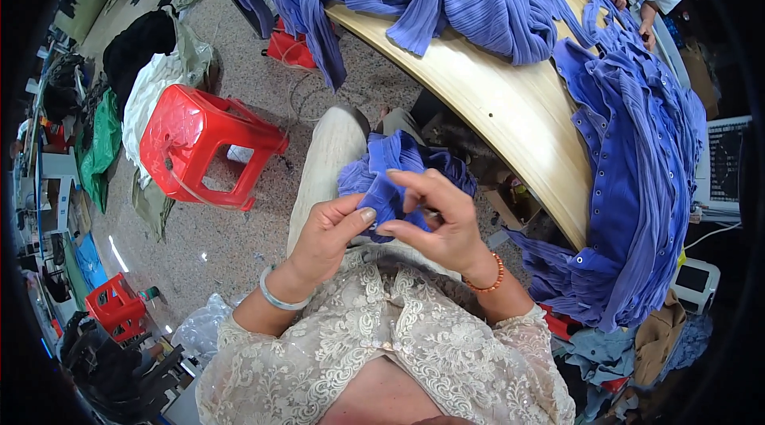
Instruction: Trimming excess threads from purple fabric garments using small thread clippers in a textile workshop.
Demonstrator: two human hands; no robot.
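Centre of frame: your left hand [325, 235] and right hand [440, 222] both pinch a bunched blue garment [390, 174] over your lap; bench [510, 106] upper right.

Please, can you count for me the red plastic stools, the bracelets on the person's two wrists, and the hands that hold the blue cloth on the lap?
Red plastic stools: 2, a large one and a small one.
Wrist bracelets: 2, a pale smooth bangle and an orange beaded bracelet.
Hands holding the blue ribbed cloth: 2, left hand and right hand.
Total: 6
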